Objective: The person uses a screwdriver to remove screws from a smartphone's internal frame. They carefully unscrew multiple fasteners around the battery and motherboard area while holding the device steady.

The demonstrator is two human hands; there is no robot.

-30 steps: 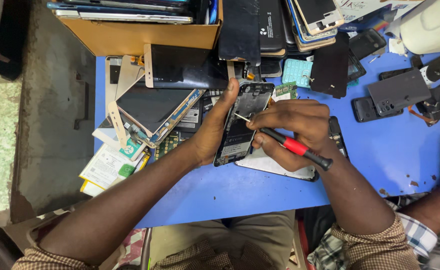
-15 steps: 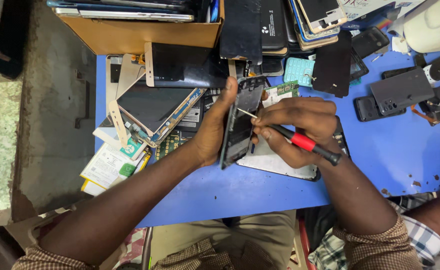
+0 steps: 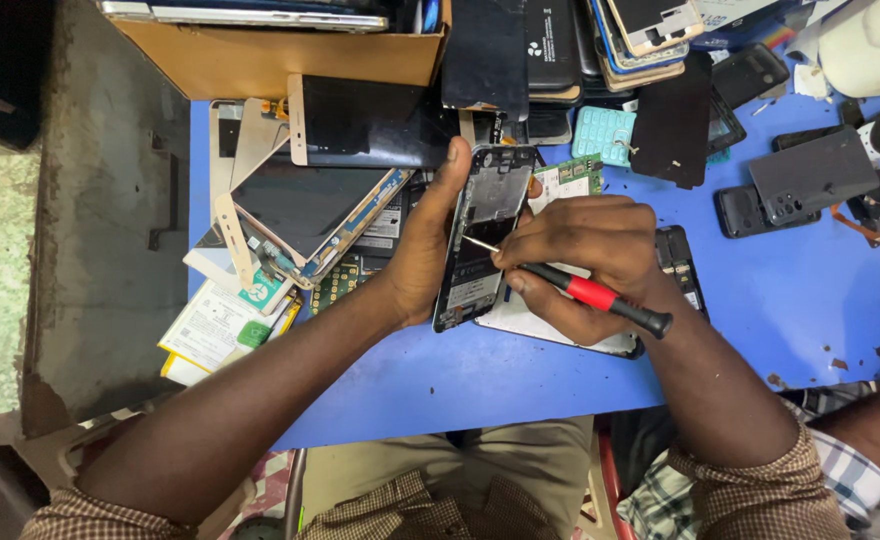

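Black opened phone [image 3: 482, 235] on blue table [image 3: 790, 300]: light, stiff, likely fragile; left hand [image 3: 422, 250] clamped on its edges; right hand [image 3: 585, 255] pinching red-black screwdriver [image 3: 570, 285] above it.

The opened phone [image 3: 482, 240] now tilts back flatter in the left hand [image 3: 422, 250], its inside showing again, and the screwdriver [image 3: 580, 290] tip sits further inside its frame.

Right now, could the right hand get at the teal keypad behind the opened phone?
Probably yes. The teal keypad lies uncovered on the blue table just beyond the right hand, nothing between them, though that hand holds a red-and-black screwdriver.
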